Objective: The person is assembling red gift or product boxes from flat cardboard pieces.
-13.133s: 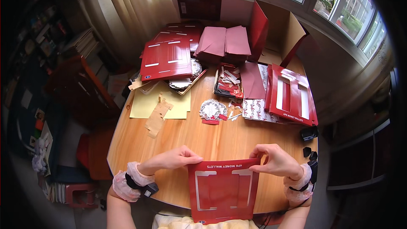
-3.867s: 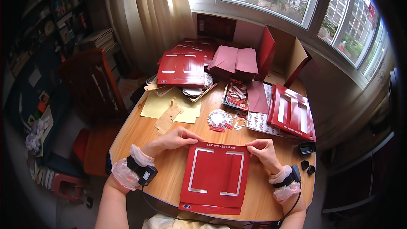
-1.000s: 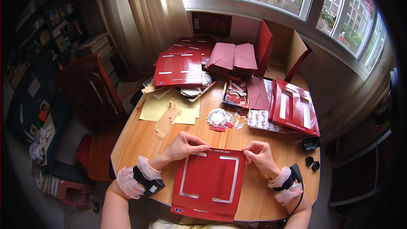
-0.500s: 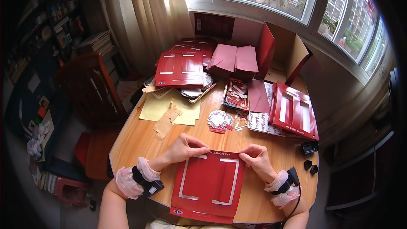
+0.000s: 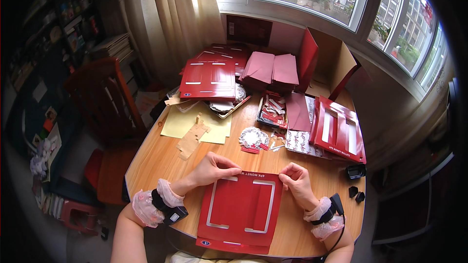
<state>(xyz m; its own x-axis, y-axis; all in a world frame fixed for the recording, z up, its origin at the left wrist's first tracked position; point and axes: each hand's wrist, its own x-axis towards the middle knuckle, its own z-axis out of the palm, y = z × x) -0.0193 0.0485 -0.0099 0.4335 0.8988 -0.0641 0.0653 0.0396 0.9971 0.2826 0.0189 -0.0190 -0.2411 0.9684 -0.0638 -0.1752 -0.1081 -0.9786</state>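
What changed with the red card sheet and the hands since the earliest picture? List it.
The red card sheet, earlier held up off the table edge, now lies flat on the wooden table. The left hand and right hand have moved to pinch its far edge. The red stacks behind stayed put.

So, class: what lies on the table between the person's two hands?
In the head view, only the top edge of the red card sheet spans the gap between the left hand and right hand; both pinch it.

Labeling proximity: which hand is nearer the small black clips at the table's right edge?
Right. The right hand is left of the black clips; the left hand is farther left, across the red card.
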